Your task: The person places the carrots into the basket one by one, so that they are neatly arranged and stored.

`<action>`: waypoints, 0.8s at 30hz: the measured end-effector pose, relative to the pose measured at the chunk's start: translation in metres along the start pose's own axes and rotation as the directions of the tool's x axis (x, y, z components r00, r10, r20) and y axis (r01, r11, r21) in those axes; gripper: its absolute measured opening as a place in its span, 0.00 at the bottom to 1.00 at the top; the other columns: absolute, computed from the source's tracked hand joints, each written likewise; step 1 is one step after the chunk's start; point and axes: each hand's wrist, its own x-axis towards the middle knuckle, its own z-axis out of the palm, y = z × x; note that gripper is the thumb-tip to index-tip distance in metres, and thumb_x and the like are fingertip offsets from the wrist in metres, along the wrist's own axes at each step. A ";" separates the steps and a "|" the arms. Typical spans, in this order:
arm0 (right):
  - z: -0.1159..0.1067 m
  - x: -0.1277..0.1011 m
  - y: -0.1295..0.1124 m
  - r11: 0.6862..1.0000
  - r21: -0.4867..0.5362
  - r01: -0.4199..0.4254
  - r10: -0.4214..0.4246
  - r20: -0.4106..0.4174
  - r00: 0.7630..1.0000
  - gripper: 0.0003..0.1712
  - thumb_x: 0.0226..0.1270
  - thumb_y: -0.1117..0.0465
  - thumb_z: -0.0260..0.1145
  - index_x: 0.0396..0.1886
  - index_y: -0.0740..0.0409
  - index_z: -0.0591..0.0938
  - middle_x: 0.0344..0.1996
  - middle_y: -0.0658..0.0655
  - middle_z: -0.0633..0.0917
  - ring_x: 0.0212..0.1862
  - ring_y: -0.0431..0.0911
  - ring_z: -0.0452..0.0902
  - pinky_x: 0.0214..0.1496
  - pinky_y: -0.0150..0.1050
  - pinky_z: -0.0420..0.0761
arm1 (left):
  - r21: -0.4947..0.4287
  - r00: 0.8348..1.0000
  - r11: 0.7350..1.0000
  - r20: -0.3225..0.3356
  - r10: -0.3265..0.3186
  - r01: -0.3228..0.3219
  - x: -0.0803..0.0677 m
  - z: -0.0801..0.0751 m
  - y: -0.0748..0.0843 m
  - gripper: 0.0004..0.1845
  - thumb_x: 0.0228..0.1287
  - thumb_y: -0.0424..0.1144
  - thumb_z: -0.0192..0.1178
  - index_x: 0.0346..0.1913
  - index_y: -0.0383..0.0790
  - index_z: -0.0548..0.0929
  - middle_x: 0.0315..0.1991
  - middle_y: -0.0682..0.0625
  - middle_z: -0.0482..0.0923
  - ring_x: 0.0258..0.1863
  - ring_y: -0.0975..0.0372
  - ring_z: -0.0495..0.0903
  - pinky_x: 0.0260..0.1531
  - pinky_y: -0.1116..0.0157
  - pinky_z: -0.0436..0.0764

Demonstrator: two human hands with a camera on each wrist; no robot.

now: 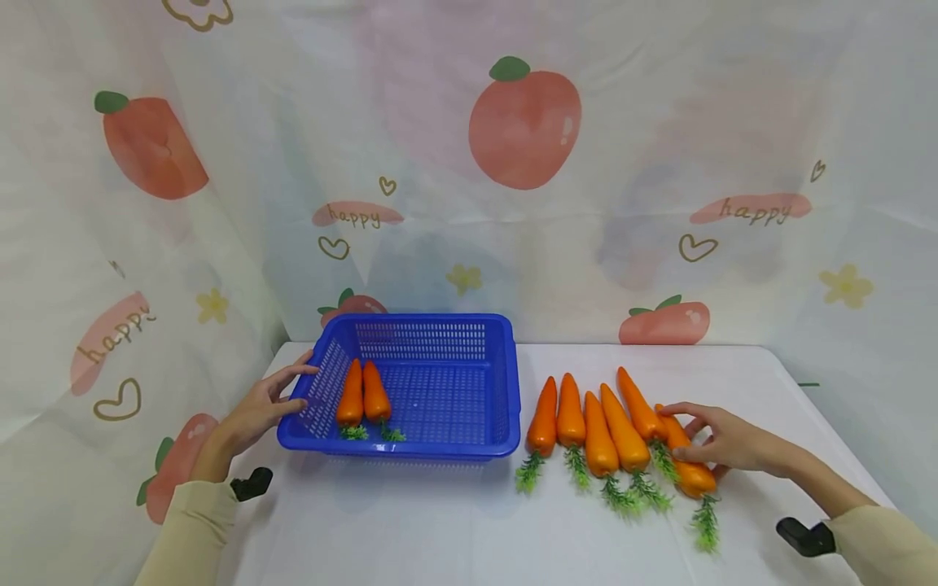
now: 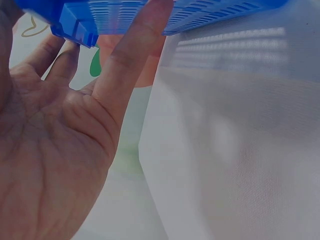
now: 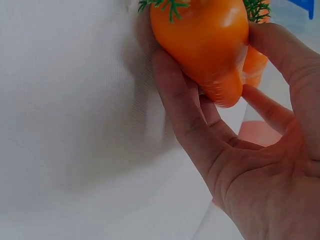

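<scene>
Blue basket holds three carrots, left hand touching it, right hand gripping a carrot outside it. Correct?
Not three: the head view shows two carrots in the blue basket. The left hand touches it and the right hand grips a carrot outside it, as stated.

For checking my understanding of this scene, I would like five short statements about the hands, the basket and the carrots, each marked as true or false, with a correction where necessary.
1. The blue basket has two carrots in it. True.
2. The left hand is holding a carrot. False: it grips the left side of the blue basket.
3. Six carrots are outside the blue basket, to its right. True.
4. The right hand is on the carrot closest to the blue basket. False: it holds the rightmost carrot.
5. The carrots inside the blue basket have no leaves. False: both have green leaves.
</scene>
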 end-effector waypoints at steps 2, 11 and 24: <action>-0.001 0.000 -0.002 1.000 -0.016 0.008 -0.007 0.007 1.000 0.42 0.68 0.61 0.72 0.75 0.68 0.62 0.48 0.68 0.75 0.31 0.54 0.80 0.29 0.47 0.88 | 0.002 1.000 1.000 -0.002 -0.009 0.009 0.000 0.000 -0.001 0.30 0.74 0.35 0.60 0.74 0.35 0.65 0.85 0.48 0.37 0.79 0.33 0.37 0.59 0.47 0.80; -0.012 -0.002 -0.015 0.998 -0.054 0.016 -0.015 0.018 1.000 0.43 0.66 0.62 0.73 0.75 0.67 0.63 0.48 0.67 0.75 0.30 0.53 0.79 0.29 0.46 0.88 | 0.004 1.000 1.000 -0.008 -0.027 0.027 -0.001 -0.001 -0.002 0.29 0.74 0.35 0.60 0.74 0.37 0.66 0.85 0.49 0.38 0.79 0.33 0.37 0.58 0.49 0.82; -0.039 -0.010 -0.051 0.991 -0.091 0.094 -0.096 -0.017 0.995 0.43 0.67 0.60 0.73 0.76 0.64 0.62 0.56 0.75 0.74 0.36 0.52 0.84 0.32 0.45 0.89 | -0.002 0.999 1.000 -0.011 -0.030 0.030 0.000 -0.001 -0.001 0.30 0.74 0.35 0.60 0.75 0.36 0.66 0.85 0.49 0.38 0.79 0.32 0.38 0.58 0.46 0.81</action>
